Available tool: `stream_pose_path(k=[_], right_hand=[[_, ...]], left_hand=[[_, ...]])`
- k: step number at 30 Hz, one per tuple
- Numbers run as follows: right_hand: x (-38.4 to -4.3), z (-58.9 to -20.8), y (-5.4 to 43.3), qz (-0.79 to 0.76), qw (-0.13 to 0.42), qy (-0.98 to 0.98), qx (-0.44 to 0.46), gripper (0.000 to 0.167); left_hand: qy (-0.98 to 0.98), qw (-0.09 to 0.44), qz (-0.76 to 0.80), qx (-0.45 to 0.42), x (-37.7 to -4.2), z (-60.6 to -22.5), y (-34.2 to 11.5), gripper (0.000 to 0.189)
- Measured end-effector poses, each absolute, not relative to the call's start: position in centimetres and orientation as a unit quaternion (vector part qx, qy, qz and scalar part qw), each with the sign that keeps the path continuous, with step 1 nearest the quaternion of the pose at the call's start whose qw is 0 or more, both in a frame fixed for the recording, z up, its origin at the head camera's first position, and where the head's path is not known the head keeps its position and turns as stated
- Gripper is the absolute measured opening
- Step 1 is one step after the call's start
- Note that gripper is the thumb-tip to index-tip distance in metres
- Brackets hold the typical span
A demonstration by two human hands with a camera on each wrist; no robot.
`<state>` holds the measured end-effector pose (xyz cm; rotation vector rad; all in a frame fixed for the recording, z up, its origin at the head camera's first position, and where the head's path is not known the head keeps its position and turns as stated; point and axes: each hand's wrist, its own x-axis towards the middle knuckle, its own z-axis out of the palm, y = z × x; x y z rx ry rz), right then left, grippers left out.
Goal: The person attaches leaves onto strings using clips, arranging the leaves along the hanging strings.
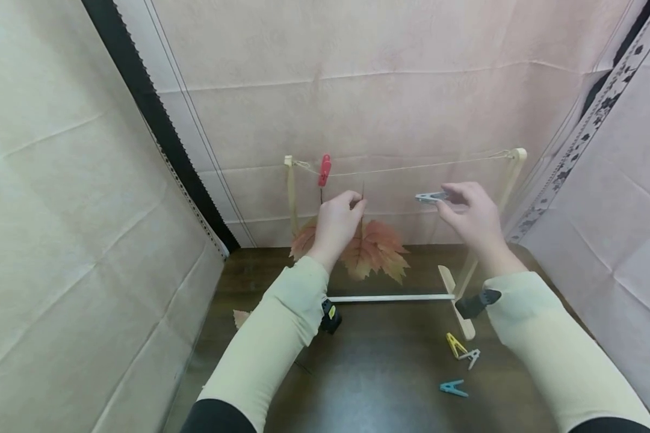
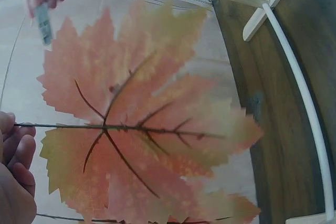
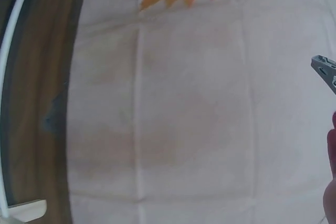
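Note:
My left hand pinches the thin dark stem of an orange and yellow maple leaf, which hangs blade down a little below the string. In the left wrist view the leaf spreads wide beside the fingers. To the right, my right hand holds a grey clothespin between thumb and fingers, its tip pointing left, below the string. A red clothespin sits on the string near its left end. From it hangs a second leaf, partly hidden behind my left hand.
The string runs between two pale wooden posts, joined low down by a white rod. Yellow, grey and blue clothespins lie on the dark table at right. Another leaf shows beside my left sleeve.

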<state>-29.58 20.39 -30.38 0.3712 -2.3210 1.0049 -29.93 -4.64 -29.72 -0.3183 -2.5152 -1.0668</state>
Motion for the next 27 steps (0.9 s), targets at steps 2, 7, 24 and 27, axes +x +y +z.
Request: stream_pose_path(k=[2, 7, 24, 27], right_hand=[[-29.7, -29.7, 20.1, 0.384, 0.298, -0.862, 0.148, 0.034], [-29.6, -28.0, 19.5, 0.386, 0.304, -0.856, 0.161, 0.035], [-31.1, -23.6, 15.2, 0.418, 0.263, -0.849, 0.186, 0.043], [-31.5, -22.9, 14.5, 0.425, 0.252, -0.847, 0.195, 0.045]], left_hand=[[-0.897, 0.195, -0.381, -0.114, -30.1, -29.4, -4.2, 0.021], [-0.895, 0.193, -0.385, -0.115, -30.6, -29.1, -3.3, 0.02], [-0.919, 0.185, -0.326, -0.121, -32.1, -28.7, -3.7, 0.019], [-0.913, 0.182, -0.346, -0.115, -32.2, -28.9, -3.6, 0.018]])
